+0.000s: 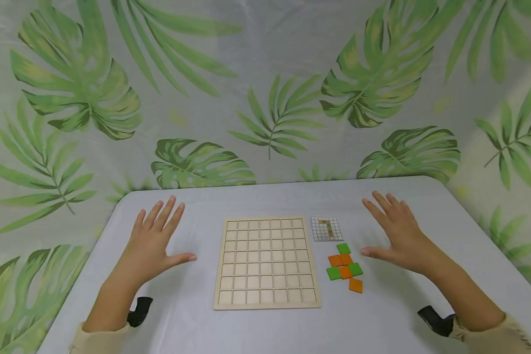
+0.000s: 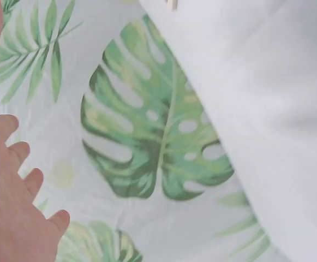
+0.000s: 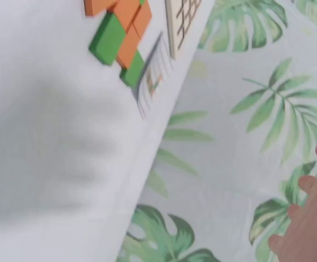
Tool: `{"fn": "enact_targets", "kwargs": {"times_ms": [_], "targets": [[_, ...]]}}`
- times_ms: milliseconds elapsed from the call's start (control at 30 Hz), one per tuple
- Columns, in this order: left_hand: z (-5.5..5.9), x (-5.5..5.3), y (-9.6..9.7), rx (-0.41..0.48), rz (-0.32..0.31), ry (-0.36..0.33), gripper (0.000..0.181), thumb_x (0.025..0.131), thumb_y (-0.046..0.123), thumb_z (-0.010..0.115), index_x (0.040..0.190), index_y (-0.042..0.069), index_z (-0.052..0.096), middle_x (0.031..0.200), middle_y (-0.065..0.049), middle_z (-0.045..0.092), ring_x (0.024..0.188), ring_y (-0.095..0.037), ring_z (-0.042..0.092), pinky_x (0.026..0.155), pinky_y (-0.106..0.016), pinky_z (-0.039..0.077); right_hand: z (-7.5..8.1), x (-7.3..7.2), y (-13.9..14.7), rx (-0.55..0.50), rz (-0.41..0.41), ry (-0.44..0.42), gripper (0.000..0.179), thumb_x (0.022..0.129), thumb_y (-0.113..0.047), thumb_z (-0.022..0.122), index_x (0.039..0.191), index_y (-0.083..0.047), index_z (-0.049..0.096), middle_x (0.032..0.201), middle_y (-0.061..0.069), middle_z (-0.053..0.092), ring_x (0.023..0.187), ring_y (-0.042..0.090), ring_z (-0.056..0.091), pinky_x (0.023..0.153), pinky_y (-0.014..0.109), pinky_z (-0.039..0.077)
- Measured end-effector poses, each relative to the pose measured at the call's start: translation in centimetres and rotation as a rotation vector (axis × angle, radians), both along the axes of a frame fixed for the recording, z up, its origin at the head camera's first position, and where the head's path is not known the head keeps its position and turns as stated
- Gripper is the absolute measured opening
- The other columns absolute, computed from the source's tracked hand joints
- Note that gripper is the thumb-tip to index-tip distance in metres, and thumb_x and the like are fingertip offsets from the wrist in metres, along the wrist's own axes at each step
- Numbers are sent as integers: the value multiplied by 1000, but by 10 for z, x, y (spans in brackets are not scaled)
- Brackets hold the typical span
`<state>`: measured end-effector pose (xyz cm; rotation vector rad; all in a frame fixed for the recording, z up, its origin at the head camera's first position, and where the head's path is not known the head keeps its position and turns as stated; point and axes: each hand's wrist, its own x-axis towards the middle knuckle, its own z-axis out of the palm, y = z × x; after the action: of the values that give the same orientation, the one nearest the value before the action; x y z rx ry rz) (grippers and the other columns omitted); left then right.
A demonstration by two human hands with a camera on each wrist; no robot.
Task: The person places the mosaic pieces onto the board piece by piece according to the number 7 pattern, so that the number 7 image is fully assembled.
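My left hand (image 1: 151, 242) is held over the left part of the table, fingers spread and thumb pointing inward, touching nothing. On the other side my right hand (image 1: 398, 236) is spread in the same way, nearest the tiles and the card. Between them lies a square wooden grid board (image 1: 267, 263) with bare cells. Just right of it is a loose group of flat square tiles, some orange (image 1: 356, 285) and some green (image 1: 343, 248). Behind the tiles lies a small card (image 1: 327, 229) printed with a grid and a few coloured squares. The right wrist view also shows a green tile (image 3: 108, 39).
A white-covered table (image 1: 177, 319) carries everything. Behind it hangs a pale cloth (image 1: 287, 59) printed with green leaves, which also shows past both sides. Black straps (image 1: 139, 311) sit at both wrists, beside light sleeves (image 1: 103, 339).
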<state>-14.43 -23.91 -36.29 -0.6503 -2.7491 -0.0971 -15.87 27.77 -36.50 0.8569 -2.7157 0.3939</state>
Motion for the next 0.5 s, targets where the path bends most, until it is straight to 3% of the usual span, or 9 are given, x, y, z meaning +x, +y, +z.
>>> {"fn": "enact_targets", "kwargs": {"times_ms": [100, 200, 367, 500], "targets": [[-16, 2, 11, 56, -47, -1, 106, 66, 68, 58, 145, 14, 14, 150, -8, 8, 133, -33, 11, 102, -57, 10, -9, 2, -10, -48, 26, -69, 100, 67, -43, 75, 144, -16, 18, 146, 15, 15, 129, 42, 15, 96, 65, 13], [-33, 6, 24, 119, -77, -68, 107, 64, 69, 60, 145, 14, 16, 149, -7, 12, 131, -34, 15, 100, -57, 14, -22, 6, -19, -80, 44, -155, 96, 67, -38, 77, 143, -16, 23, 143, 15, 22, 123, 42, 24, 89, 65, 25], [-60, 12, 43, 224, -104, -217, 110, 58, 62, 69, 143, 9, 23, 147, -7, 20, 130, -34, 19, 99, -57, 18, -45, 10, -30, -134, 49, -315, 87, 68, -36, 76, 139, -11, 32, 138, 17, 32, 122, 40, 30, 92, 60, 31], [-74, 13, 51, 268, -108, -320, 111, 54, 57, 74, 141, 7, 27, 146, -5, 25, 130, -34, 22, 100, -55, 19, -61, 10, -31, -147, 30, -396, 75, 70, -30, 76, 132, -7, 42, 132, 15, 41, 119, 36, 35, 93, 54, 33]]}}
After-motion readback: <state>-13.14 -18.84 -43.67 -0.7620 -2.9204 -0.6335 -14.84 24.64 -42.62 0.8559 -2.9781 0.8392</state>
